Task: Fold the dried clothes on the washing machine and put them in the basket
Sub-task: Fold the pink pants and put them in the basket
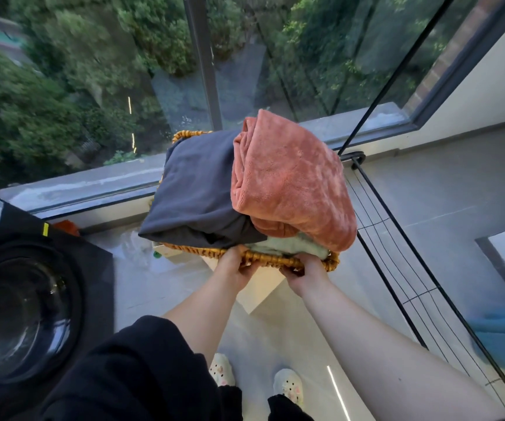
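Quick colour rundown: the basket (275, 259) is honey-amber wicker with darker flecks in the weave. Along its left edge there's a plain charcoal-grey garment (196, 189), on the right a mottled terracotta-pink towel (290, 183), and a pale mint cloth (290, 246) shows at the near edge. The washing machine (32, 299) is glossy black with a small yellow sticker (45, 229). The slippers (222, 369) are cream with pink bits, the sleeve (142, 375) is black, the floor (154, 284) light grey and the rack (358, 159) black.

A black drying rack (439, 287) stands beside the window (93, 86).

No writing was legible: the yellow tag (45, 229) on the washing machine (32, 299), well left of the fingers (249, 268), was blurred.
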Motion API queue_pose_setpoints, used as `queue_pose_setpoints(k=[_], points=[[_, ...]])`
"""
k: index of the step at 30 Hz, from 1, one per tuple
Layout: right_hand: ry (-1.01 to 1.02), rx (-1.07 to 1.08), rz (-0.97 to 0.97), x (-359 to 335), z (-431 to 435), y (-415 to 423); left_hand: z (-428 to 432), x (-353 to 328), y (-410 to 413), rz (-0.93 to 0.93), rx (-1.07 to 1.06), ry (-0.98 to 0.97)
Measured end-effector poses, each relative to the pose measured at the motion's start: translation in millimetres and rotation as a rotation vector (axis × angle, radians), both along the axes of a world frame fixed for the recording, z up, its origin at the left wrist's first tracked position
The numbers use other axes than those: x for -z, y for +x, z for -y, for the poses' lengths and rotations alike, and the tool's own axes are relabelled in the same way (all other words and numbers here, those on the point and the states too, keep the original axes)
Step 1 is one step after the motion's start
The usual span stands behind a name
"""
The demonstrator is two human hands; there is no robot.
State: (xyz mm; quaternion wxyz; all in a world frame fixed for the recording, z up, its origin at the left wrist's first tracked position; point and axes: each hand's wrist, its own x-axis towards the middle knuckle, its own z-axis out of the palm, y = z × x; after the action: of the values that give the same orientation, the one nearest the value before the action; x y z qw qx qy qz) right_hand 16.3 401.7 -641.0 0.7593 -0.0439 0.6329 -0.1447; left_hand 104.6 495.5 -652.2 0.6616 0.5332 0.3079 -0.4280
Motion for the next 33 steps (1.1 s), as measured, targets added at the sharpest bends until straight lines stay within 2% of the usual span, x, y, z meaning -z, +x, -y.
queue_pose_setpoints(k=[8, 13, 21, 27, 33], points=[[-0.117, -0.205, 0.068, -76.9, 0.4, 12.0, -4.5, -79.6, 2.1, 0.076, -0.048, -0.012], [-0.185, -0.36, 0.094, -134.6, -6.1, 25.9, -17.7, -144.8, 4.9, 0.108, -0.125, -0.071], [-0.241, -0.617, 0.131, -189.3, -38.6, 57.9, -62.6, -215.9, 12.5, 0.135, -0.286, -0.098], [-0.276, -0.789, 0.175, -232.7, -81.1, 86.9, -110.0, -260.8, 19.8, 0.164, -0.462, -0.092], [-0.295, -0.945, 0.273, -279.2, -158.9, 129.9, -189.6, -310.6, 42.7, 0.205, -0.615, -0.092]])
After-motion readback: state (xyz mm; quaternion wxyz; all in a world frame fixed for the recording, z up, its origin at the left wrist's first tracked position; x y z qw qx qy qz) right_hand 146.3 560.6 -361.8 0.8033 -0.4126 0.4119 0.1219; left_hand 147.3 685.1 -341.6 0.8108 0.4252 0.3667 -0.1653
